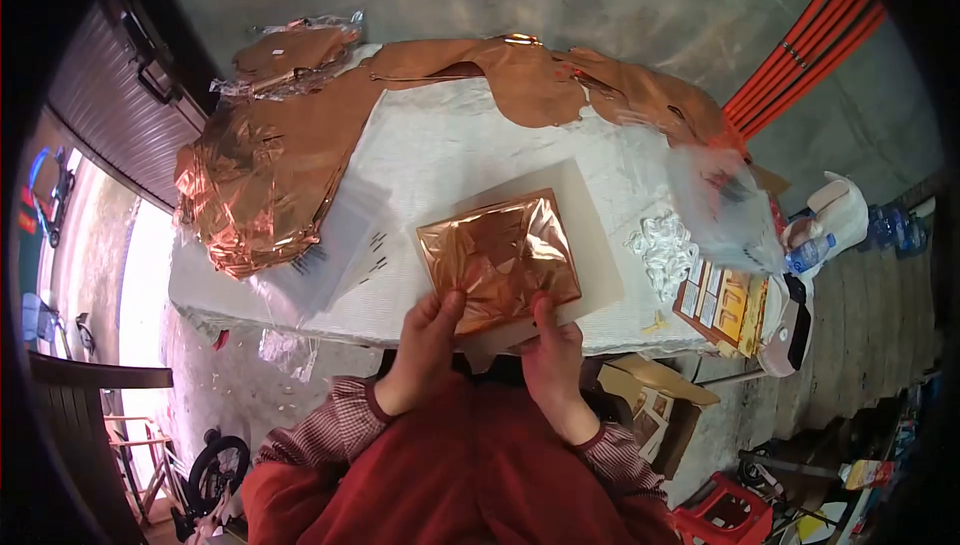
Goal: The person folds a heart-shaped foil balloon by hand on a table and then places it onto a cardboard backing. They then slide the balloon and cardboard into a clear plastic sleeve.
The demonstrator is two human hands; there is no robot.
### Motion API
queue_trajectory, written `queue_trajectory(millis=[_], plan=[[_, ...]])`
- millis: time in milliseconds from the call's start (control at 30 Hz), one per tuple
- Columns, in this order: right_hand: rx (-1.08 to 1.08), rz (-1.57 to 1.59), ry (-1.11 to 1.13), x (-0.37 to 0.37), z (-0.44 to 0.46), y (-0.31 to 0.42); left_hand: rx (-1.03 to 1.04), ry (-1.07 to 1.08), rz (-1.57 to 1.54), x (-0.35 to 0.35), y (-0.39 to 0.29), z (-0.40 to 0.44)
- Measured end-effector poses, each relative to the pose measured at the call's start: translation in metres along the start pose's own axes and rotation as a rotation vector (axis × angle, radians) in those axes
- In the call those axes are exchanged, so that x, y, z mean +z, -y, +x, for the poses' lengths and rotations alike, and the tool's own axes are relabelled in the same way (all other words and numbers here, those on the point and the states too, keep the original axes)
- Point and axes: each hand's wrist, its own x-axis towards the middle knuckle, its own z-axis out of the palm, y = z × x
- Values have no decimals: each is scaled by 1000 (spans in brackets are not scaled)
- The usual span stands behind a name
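Note:
A square of folded copper-coloured foil lies over a pale translucent plastic sheet or bag near the table's front edge. My left hand grips the near left part of the foil, thumb on top and fingers mostly hidden below. On the near right part, my right hand pinches it the same way, its thumb pointing up across the foil. Creases and bright reflections run over the foil. Whether the hands also grip the plastic underneath, I cannot tell.
Copper foil pieces are heaped at the left and along the table's far edge. Clear bags lie left of centre. White coiled strips, a plastic bag pile and a yellow box are on the right. An open carton stands below.

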Motion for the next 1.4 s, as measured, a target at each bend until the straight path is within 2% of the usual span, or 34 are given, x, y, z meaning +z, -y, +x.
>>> queue_trajectory(millis=[33,100,167,233,267,333,367,433,500,567,600,633,667,700,733,767,833,900,933,967,1033,1133,1233,1333,1400], plan=[[-1,3,-2,-9,0,6,-1,2,3,-12,4,2],[-124,-139,-167,-25,-1,28,60,38,151,-23,-9,7],[-386,-144,-167,-37,16,58,-30,98,171,-41,-18,12],[-392,-374,-49,-47,28,95,-111,228,248,-32,-47,9],[-387,-371,-64,-44,34,104,-174,360,403,-46,-48,18],[-303,-707,344,-39,46,120,-170,436,469,-42,-49,28],[-301,-703,335,-31,50,125,-148,504,528,-39,-50,33],[118,-950,658,-13,57,129,-147,532,539,-33,-50,44],[164,-1001,720,-17,75,114,-166,640,740,-23,-58,54],[214,-1054,787,-21,83,102,-207,700,757,-21,-63,68],[203,-976,773,-23,82,97,-250,764,776,-22,-63,72],[191,-899,758,-24,80,94,-248,759,774,-24,-61,73],[193,-901,762,-24,76,93,-142,652,571,-23,-61,72],[145,-838,643,-25,72,93,-37,545,371,-21,-64,69],[95,-771,520,-27,68,94,-246,365,253,-24,-73,59],[44,-698,392,-29,65,94,-248,372,259,-27,-63,54],[30,-627,331,-37,64,84,-240,240,-30,-37,-34,45],[-50,-482,304,-37,64,75,-298,284,-47,-26,-22,36],[-99,-441,313,-32,63,75,-296,256,70,-25,-10,35],[-98,-442,316,-33,65,72,-292,227,189,-21,-4,34],[-16,-349,223,-41,67,64,-280,198,183,-16,-5,30],[-4,-314,209,-37,64,63,-282,235,277,-13,-11,28],[3,-358,280,-52,70,60,-245,228,309,-6,-9,24],[-1,-330,270,-54,70,56,-190,227,195,2,-8,23],[-14,-338,241,-48,64,55,-200,196,-6,9,-5,25]])
